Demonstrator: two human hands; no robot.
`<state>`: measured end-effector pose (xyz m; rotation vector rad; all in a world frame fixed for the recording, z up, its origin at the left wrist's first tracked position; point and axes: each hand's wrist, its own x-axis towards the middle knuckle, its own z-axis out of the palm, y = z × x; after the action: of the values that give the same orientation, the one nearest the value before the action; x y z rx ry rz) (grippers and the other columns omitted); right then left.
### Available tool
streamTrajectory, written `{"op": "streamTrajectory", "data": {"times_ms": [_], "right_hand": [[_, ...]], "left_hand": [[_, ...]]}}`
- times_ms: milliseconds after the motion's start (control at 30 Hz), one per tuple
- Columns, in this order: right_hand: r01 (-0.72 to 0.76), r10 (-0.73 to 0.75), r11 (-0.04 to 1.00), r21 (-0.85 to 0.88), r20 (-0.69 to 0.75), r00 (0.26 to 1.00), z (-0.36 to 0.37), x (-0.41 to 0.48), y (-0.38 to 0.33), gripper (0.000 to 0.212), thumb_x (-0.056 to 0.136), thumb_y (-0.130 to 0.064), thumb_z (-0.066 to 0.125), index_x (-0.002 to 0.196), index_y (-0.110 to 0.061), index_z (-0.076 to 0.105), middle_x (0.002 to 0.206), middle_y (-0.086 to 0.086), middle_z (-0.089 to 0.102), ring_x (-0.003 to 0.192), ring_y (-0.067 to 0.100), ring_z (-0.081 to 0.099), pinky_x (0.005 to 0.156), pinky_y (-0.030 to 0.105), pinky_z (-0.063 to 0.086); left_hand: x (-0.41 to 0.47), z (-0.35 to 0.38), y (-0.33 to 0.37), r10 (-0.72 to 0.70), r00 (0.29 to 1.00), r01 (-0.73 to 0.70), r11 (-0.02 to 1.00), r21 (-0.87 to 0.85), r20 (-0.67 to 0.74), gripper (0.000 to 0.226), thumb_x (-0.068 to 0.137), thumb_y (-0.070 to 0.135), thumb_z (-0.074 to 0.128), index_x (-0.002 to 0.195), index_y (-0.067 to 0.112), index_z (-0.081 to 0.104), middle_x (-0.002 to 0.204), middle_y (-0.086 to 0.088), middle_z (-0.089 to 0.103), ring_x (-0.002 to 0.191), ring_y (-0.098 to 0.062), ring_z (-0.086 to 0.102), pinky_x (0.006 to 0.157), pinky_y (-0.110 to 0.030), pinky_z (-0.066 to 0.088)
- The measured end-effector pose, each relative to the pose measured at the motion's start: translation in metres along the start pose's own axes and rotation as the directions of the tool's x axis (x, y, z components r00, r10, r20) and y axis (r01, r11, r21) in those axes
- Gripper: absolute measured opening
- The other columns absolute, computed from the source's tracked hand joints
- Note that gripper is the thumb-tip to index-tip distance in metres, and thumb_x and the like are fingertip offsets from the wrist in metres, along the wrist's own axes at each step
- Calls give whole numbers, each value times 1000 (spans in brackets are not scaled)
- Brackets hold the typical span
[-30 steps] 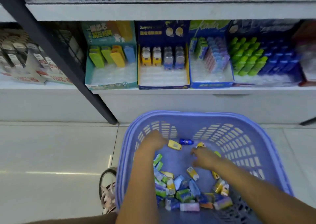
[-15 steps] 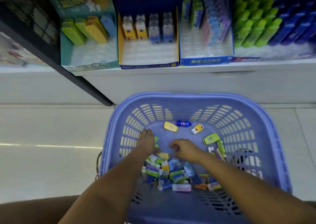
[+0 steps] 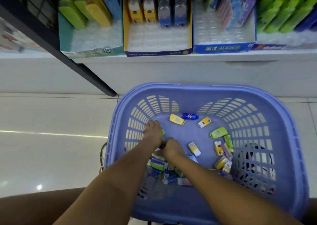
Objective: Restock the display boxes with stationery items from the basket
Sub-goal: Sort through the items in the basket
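A lavender-blue slatted plastic basket [image 3: 197, 88] is seen standing on the pale tiled floor [image 3: 51, 147] in front of a white shelf [image 3: 171, 60]. Both hands are lowered into it. The left hand [image 3: 153, 133] is placed low against the left wall of the basket, fingers bent downward, with a sliver of green showing under its right edge. Whether anything is gripped there cannot be told. The right hand [image 3: 171, 149] is set just beside it on the near side, fingers curled over a heap of small green, blue and white packaged pieces [image 3: 159, 164] at the near left of the basket floor. Whether anything is held by it cannot be told either.

Farther out on the basket floor are scattered a yellow rectangular eraser [image 3: 176, 119], a dark blue bottle-shaped piece [image 3: 190, 116] just to its right, a yellow-and-white dog-shaped piece [image 3: 204, 122], a lime-green flat case [image 3: 217, 132] and a small yellow-and-white carton-shaped piece [image 3: 194, 149]. A cluster of similar small cartons [image 3: 222, 156] is gathered along the right wall.

On the shelf, open cardboard display boxes are lined up side by side:
- a teal box [image 3: 96, 51] at the left, with green, yellow and blue flat cases at its far end
- a navy-and-yellow box [image 3: 157, 52] with two yellow and two blue dog-shaped pieces
- a blue box [image 3: 223, 48] with blue and purple packs
- a partly seen box of lime-green and dark blue pieces [image 3: 283, 13] at the right

Clear tray slots are visible in their near halves.
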<state>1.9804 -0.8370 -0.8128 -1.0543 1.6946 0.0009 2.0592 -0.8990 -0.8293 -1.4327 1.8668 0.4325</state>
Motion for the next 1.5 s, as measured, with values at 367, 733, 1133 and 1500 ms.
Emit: {"op": "streamTrajectory", "data": {"times_ms": [367, 733, 1133, 1500], "right_hand": [[-166, 164, 986, 10, 116, 980, -73, 17, 15, 37, 79, -23, 72, 56, -13, 45, 56, 6, 42, 51, 18, 42, 54, 27, 40], [33, -87, 986, 164, 335, 938, -215, -61, -6, 22, 80, -3, 70, 99, -8, 60, 80, 9, 65, 62, 11, 62, 57, 17, 53], [424, -390, 842, 334, -167, 906, -221, -114, -63, 30, 80, -6, 70, 100, 11, 57, 80, 15, 63, 67, 20, 62, 65, 24, 56], [587, -463, 790, 180, -453, 762, -236, -140, -94, 43, 83, -8, 68, 121, -21, 52, 67, 4, 54, 56, 16, 58, 58, 18, 48]], "left_hand": [[7, -5, -3, -35, 996, -14, 831, -555, -77, 91, 81, 43, 69, 141, -7, 23, 138, -23, 35, 128, -36, 35, 108, -44, 30], [-39, -79, 11, 608, 794, 360, -451, -817, 15, 31, 84, 23, 41, 106, 4, 53, 102, -13, 58, 93, -24, 59, 83, -40, 45], [-102, -152, 22, 385, 911, 188, -706, -683, -148, 19, 90, 20, 56, 94, 3, 63, 68, -8, 61, 55, -15, 60, 45, -19, 49], [-132, -184, -13, 128, 957, -31, -847, -530, -260, 4, 87, 9, 58, 87, 12, 61, 71, -6, 68, 54, -14, 64, 43, -15, 47]]}}
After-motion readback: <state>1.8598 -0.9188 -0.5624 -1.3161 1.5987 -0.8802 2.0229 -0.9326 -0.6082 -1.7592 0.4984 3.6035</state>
